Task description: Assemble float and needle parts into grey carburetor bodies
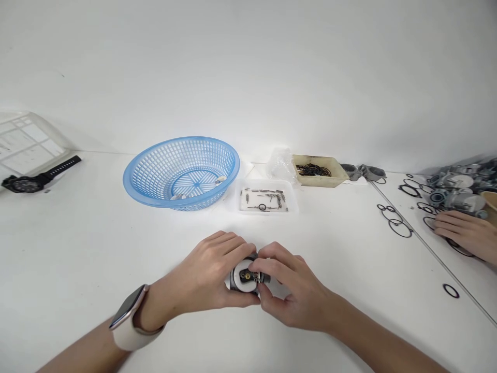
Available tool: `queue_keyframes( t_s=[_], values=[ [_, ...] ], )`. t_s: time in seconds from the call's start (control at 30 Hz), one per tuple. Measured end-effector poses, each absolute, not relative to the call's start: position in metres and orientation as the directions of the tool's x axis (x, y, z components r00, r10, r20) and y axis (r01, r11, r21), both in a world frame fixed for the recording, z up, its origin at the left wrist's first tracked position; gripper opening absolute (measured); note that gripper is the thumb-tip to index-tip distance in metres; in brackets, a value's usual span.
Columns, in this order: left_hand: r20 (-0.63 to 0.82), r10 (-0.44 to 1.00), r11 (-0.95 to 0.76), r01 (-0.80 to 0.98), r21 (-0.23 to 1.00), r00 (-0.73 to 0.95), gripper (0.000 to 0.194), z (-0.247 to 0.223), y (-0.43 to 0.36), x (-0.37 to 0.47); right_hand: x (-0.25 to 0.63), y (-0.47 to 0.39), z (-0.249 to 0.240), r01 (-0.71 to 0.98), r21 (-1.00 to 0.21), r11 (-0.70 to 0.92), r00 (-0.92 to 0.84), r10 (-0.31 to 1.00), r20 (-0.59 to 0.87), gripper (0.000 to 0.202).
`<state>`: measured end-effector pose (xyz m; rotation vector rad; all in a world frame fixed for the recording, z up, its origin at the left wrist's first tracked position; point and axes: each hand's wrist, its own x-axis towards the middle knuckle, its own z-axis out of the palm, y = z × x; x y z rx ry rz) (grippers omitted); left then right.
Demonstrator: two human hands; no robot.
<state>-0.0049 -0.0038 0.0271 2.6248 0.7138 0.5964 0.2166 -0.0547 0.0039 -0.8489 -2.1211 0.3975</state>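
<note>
At a white table (202, 342), the left hand (212, 274) clasps a round gray-and-white part (244, 280), best held still, while the right hand (298, 295) bends thumb and fingers together at its side, any pinch unclear but best light, with a small-parts tray (256, 201) beyond

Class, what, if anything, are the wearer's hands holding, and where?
The left hand holds a round grey-and-white part by its outer side. The right hand touches its right side; any grip there is unclear.
</note>
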Motion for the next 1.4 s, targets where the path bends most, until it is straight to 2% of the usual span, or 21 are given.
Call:
queue_keyframes(
  t_s=[0.5, 0.7, 0.83, 0.9, 0.97, 1.03, 1.13, 1.2, 1.27, 1.4],
  values=[
    [0.308, 0.567, -0.792, 0.403, 0.458, 0.764, 0.042, 0.027, -0.002, -0.004, 0.217, -0.054, 0.003, 0.397, -0.578, 0.713, -0.453, 0.700, 0.552, 0.043],
    [0.284, 0.567, -0.786, 0.405, 0.467, 0.773, 0.036, 0.029, -0.003, -0.005, 0.217, -0.054, 0.002, 0.394, -0.589, 0.706, -0.442, 0.707, 0.552, 0.043],
    [0.244, 0.591, -0.754, 0.420, 0.505, 0.769, 0.042, 0.030, 0.000, -0.005, 0.219, -0.052, 0.007, 0.382, -0.610, 0.694, -0.441, 0.717, 0.540, 0.045],
    [0.181, 0.630, -0.698, 0.449, 0.557, 0.755, 0.047, 0.031, 0.003, -0.006, 0.222, -0.050, 0.010, 0.405, -0.629, 0.663, -0.476, 0.741, 0.474, 0.058],
    [0.099, 0.675, -0.610, 0.477, 0.633, 0.731, 0.057, 0.034, 0.006, -0.008, 0.224, -0.048, 0.012, 0.456, -0.657, 0.601, -0.523, 0.778, 0.348, 0.078],
    [0.025, 0.709, -0.513, 0.492, 0.703, 0.704, 0.066, 0.038, 0.008, -0.010, 0.224, -0.044, 0.012, 0.479, -0.700, 0.529, -0.551, 0.802, 0.230, 0.089],
    [-0.055, 0.750, -0.401, 0.519, 0.755, 0.660, 0.074, 0.044, 0.009, -0.015, 0.218, -0.041, 0.013, 0.478, -0.775, 0.414, -0.530, 0.839, 0.122, 0.079],
    [-0.061, 0.773, -0.364, 0.521, 0.772, 0.631, 0.073, 0.046, 0.009, -0.018, 0.212, -0.040, 0.017, 0.518, -0.785, 0.339, -0.496, 0.867, 0.047, 0.075],
    [-0.030, 0.790, -0.360, 0.502, 0.786, 0.613, 0.063, 0.047, 0.009, -0.020, 0.205, -0.039, 0.022, 0.591, -0.746, 0.307, -0.482, 0.876, -0.021, 0.072],
    [0.014, 0.795, -0.384, 0.485, 0.786, 0.606, 0.046, 0.044, 0.010, -0.021, 0.209, -0.035, 0.032, 0.680, -0.654, 0.333, -0.489, 0.870, -0.066, 0.052]
  ],
)
